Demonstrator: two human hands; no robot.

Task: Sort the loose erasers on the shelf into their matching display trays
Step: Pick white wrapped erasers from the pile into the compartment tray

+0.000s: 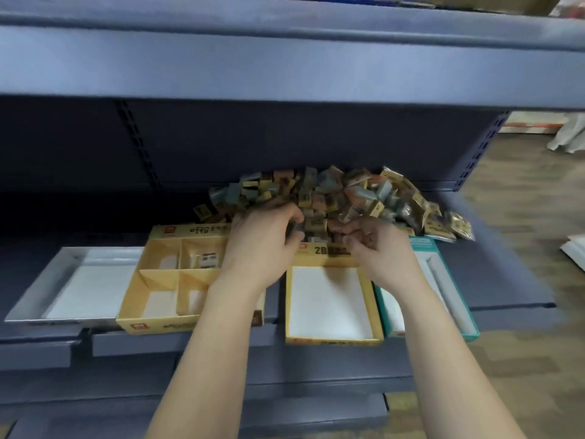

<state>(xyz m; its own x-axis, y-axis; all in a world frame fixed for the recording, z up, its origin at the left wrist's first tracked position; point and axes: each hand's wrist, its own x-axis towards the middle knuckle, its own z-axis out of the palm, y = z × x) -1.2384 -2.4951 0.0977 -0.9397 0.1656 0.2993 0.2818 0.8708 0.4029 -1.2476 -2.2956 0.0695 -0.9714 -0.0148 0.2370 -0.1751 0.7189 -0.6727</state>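
Sorting has barely begun: the loose erasers (332,194) lie heaped at the back of the shelf (506,280), and only the divided yellow tray (152,326) shows any inside. The left hand (262,239) curls round what looks like a grey eraser (297,228). Whether the right hand (378,248) grips anything is too blurred to tell.

Blue-grey metal shelf (506,280) w/ dark back panel (285,137), upper shelf (285,64) overhead, slotted upright (484,147) at rt. Wood-look floor (522,201) beyond, white stuff (569,134) on it.

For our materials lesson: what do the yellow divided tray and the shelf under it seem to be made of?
Yellow divided tray: likely printed cardboard, matte, judging by thin folded partitions and white inner floor.
Shelf: probably painted metal, smooth grey-blue, given its thin bent edge and the slotted upright behind.
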